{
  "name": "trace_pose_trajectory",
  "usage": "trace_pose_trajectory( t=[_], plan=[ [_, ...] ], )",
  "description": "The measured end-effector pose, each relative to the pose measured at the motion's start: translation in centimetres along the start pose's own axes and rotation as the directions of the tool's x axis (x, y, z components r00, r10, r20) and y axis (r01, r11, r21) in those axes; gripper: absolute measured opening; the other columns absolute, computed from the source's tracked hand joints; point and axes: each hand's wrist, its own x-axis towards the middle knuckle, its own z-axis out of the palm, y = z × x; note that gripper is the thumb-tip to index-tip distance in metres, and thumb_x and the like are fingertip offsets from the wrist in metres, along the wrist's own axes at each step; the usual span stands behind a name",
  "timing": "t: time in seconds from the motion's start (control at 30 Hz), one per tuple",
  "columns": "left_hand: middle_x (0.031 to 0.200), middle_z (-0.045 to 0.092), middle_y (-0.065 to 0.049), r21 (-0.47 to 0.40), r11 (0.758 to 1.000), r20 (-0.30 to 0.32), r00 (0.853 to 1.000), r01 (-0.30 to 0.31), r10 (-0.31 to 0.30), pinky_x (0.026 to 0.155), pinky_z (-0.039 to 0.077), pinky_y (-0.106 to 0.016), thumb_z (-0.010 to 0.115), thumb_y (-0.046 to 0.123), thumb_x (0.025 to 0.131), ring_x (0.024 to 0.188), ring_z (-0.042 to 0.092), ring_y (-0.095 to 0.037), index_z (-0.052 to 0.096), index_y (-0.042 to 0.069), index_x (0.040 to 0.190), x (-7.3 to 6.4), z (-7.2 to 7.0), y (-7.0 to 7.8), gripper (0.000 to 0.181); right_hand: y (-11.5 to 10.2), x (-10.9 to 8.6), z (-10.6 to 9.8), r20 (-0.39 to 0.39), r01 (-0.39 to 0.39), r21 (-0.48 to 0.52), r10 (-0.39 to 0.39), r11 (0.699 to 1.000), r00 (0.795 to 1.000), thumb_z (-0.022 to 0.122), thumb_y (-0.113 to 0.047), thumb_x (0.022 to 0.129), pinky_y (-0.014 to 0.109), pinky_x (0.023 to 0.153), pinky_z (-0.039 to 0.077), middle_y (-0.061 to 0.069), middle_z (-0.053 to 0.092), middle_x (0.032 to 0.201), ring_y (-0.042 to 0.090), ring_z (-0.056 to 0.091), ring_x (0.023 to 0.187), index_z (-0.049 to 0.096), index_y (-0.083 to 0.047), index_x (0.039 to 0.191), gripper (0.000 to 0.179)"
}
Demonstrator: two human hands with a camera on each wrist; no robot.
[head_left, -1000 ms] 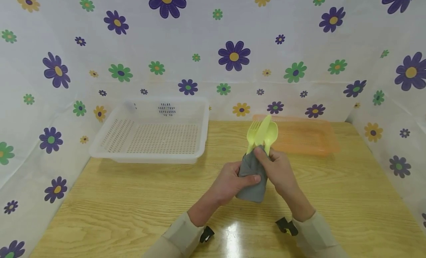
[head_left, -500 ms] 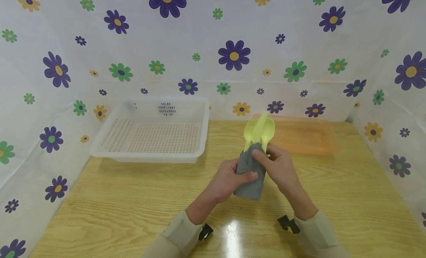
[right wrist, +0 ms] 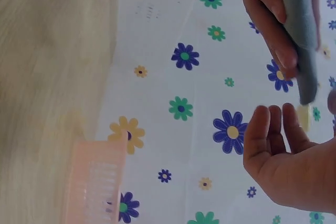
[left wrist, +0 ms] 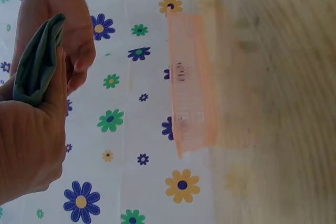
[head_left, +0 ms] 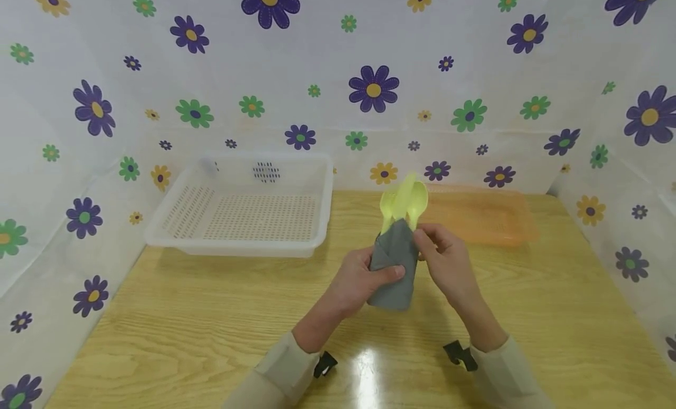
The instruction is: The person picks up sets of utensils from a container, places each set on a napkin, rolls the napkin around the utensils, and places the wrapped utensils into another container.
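Note:
A grey cloth napkin (head_left: 395,253) is folded into a pouch around a yellow fork (head_left: 387,206), knife (head_left: 404,193) and spoon (head_left: 418,199), whose heads stick out at the top. My left hand (head_left: 352,283) grips the pouch from the left, thumb across its front and fingers behind. At its upper right edge is my right hand (head_left: 450,265), thumb tip overlapping the cloth. In the right wrist view the right hand's fingers (right wrist: 262,129) are loosely bent, with a gap to the napkin (right wrist: 302,30). The cutlery handles are hidden inside.
A white perforated basket (head_left: 237,249) stands at the back left of the wooden table (head_left: 211,327). Behind the right hand lies a shallow orange basket (head_left: 486,236). A flowered cloth (head_left: 317,57) hangs around the back and sides.
The wrapped cutlery has shifted slightly left and up, standing more upright. My right thumb has slid off the pouch's front to its right edge, and that hand has loosened its hold.

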Motion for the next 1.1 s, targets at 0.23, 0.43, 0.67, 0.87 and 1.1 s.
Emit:
trace_pose_trajectory(
  t=[0.23, 0.43, 0.67, 0.87, 1.1],
  plan=[
    [0.106, 0.069, -0.017, -0.049, 0.999, -0.119, 0.993, -0.013, 0.007, 0.081, 0.057, -0.039, 0.07, 0.009, 0.09, 0.09, 0.069, -0.021, 0.063, -0.007, 0.121, 0.0, -1.6, 0.8, 0.035, -0.5, -0.3, -0.7, 0.115, 0.004, -0.072, 0.004, 0.997, 0.993, 0.058, -0.023, 0.102, 0.03, 0.07, 0.053, 0.013, 0.063, 0.104, 0.023, 0.06, 0.088, 0.059, -0.001, 0.122, 0.03],
    [0.106, 0.068, -0.013, -0.11, 0.993, -0.122, 0.992, -0.034, 0.02, 0.083, 0.056, -0.039, 0.067, 0.006, 0.091, 0.092, 0.068, -0.019, 0.058, -0.01, 0.125, 0.1, -2.4, 1.0, 0.038, -0.2, -0.4, -0.3, 0.155, 0.03, -0.001, -0.03, 1.0, 0.987, 0.058, -0.017, 0.101, 0.029, 0.065, 0.054, 0.013, 0.062, 0.099, 0.017, 0.064, 0.079, 0.06, 0.001, 0.119, 0.025],
    [0.104, 0.069, -0.014, -0.13, 0.99, -0.183, 0.983, -0.06, 0.036, 0.083, 0.056, -0.038, 0.068, 0.005, 0.09, 0.091, 0.068, -0.02, 0.06, -0.011, 0.121, -0.2, -3.1, 1.3, 0.036, 0.1, -0.9, 1.4, 0.253, 0.029, 0.042, -0.038, 0.999, 0.967, 0.065, -0.01, 0.096, 0.032, 0.064, 0.057, 0.017, 0.065, 0.098, 0.02, 0.068, 0.077, 0.057, 0.004, 0.121, 0.03],
    [0.107, 0.068, -0.014, -0.159, 0.982, -0.215, 0.974, -0.106, 0.07, 0.084, 0.056, -0.036, 0.067, 0.004, 0.091, 0.094, 0.068, -0.02, 0.059, -0.01, 0.123, -0.1, -3.3, 1.3, 0.036, 0.1, -1.3, 2.8, 0.238, -0.109, 0.094, 0.083, 0.99, 0.968, 0.07, -0.011, 0.093, 0.035, 0.068, 0.059, 0.018, 0.07, 0.094, 0.026, 0.071, 0.078, 0.059, 0.005, 0.116, 0.031],
    [0.108, 0.068, -0.011, -0.168, 0.98, -0.21, 0.975, -0.105, 0.069, 0.085, 0.056, -0.034, 0.065, 0.005, 0.094, 0.095, 0.068, -0.018, 0.059, -0.008, 0.125, -0.1, -3.4, 1.3, 0.035, 0.3, -1.7, 3.5, 0.131, -0.077, 0.131, 0.06, 0.988, 0.99, 0.071, -0.005, 0.09, 0.033, 0.067, 0.059, 0.017, 0.067, 0.09, 0.019, 0.069, 0.072, 0.065, 0.006, 0.104, 0.019]
  ],
)
